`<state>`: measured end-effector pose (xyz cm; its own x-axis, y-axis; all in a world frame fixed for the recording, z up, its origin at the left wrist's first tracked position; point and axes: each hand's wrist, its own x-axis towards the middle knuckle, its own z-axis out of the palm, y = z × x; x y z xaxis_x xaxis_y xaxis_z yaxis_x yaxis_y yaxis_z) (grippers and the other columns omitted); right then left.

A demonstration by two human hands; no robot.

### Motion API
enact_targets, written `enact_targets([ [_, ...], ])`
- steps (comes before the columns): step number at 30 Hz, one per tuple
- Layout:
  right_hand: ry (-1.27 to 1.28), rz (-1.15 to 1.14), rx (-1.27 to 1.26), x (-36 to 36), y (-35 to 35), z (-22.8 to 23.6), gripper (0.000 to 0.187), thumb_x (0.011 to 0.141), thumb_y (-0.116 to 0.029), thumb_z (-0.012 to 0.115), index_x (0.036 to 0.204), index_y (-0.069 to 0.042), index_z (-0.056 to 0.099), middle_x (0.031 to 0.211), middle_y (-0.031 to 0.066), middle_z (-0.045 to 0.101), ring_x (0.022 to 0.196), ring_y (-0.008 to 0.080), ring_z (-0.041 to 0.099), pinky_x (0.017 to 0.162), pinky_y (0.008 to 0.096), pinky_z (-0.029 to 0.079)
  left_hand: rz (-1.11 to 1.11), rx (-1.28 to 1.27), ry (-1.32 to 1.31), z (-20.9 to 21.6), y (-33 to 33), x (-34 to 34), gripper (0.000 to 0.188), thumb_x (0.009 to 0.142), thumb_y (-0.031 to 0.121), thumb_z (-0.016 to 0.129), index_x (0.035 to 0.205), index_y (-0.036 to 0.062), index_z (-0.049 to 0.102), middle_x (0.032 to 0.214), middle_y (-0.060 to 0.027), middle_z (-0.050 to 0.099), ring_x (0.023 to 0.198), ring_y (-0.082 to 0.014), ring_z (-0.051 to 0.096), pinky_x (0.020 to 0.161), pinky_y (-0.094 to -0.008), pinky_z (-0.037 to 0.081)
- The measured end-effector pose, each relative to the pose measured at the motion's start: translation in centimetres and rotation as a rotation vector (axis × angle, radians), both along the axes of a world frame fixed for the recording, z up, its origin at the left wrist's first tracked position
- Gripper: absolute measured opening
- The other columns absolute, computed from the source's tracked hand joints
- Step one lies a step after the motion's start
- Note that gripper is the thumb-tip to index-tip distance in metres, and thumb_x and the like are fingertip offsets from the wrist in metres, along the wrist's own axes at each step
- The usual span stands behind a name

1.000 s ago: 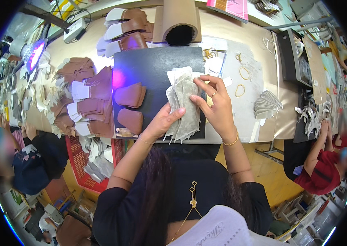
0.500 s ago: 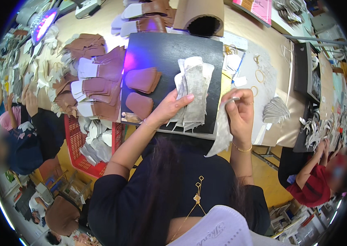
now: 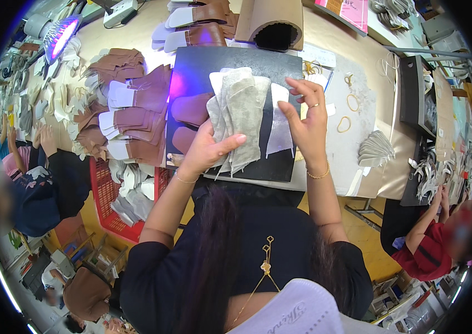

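My left hand point(image 3: 207, 151) grips the lower end of a fanned stack of grey fabric pieces point(image 3: 241, 114), holding it up over a black mat point(image 3: 191, 69). My right hand point(image 3: 305, 125) is just right of the stack, thumb and fingers pinching a single pale fabric piece point(image 3: 279, 136) that hangs next to the stack; the other fingers are spread upward. Two brown leather pieces point(image 3: 190, 108) lie on the mat left of the stack.
Brown-and-white shoe parts point(image 3: 133, 108) are piled to the left. A cardboard roll point(image 3: 269, 22) stands behind the mat. Rubber bands point(image 3: 353, 103) and a grey stack point(image 3: 378, 147) lie right. A red basket point(image 3: 110, 206) sits under the table. Other people work at both sides.
My right hand has risen from the table edge, bringing the single pale piece up beside the stack. My left hand keeps its hold on the stack.
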<state>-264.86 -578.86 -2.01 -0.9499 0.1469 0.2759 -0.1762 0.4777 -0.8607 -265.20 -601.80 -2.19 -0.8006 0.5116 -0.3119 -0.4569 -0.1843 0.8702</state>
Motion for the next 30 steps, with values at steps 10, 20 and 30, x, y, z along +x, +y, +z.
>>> enact_targets([
  [10, 0.160, 0.190, 0.127, 1.4, 0.0, 4.0, 0.040, 0.070, -0.009, 0.088, 0.093, -0.008, 0.056, 0.127, 0.0123, 0.057, 0.110, 0.0260, 0.058, 0.096, 0.0381, 0.048, -0.057, -0.032, 0.066, -0.8, 1.6, 0.8, 0.061, 0.089, 0.019, 0.078, 0.139, -0.0013, 0.049, 0.129, -0.0069, 0.062, 0.118, -0.0142, 0.056, 0.101, -0.0316, 0.045],
  [20, 0.054, 0.505, -1.036, 4.4, 1.3, 4.8, 0.022, 0.096, 0.000, 0.060, 0.107, -0.007, 0.043, 0.100, 0.0134, 0.054, 0.088, 0.0280, 0.069, 0.076, 0.0377, 0.059, 0.030, 0.077, -0.121, -0.9, 1.7, 0.3, 0.057, 0.092, 0.022, 0.074, 0.138, -0.0013, 0.050, 0.126, -0.0113, 0.064, 0.113, -0.0201, 0.063, 0.098, -0.0360, 0.051],
  [30, -0.189, 0.006, -0.518, 0.3, -2.7, -0.5, 0.055, 0.092, -0.011, 0.072, 0.135, -0.005, 0.039, 0.121, 0.0188, 0.051, 0.107, 0.0270, 0.058, 0.092, 0.0366, 0.050, 0.280, -0.054, 0.047, 2.9, -4.3, -1.9, 0.050, 0.089, 0.014, 0.071, 0.132, -0.0042, 0.051, 0.121, -0.0147, 0.065, 0.106, -0.0220, 0.066, 0.095, -0.0361, 0.053],
])
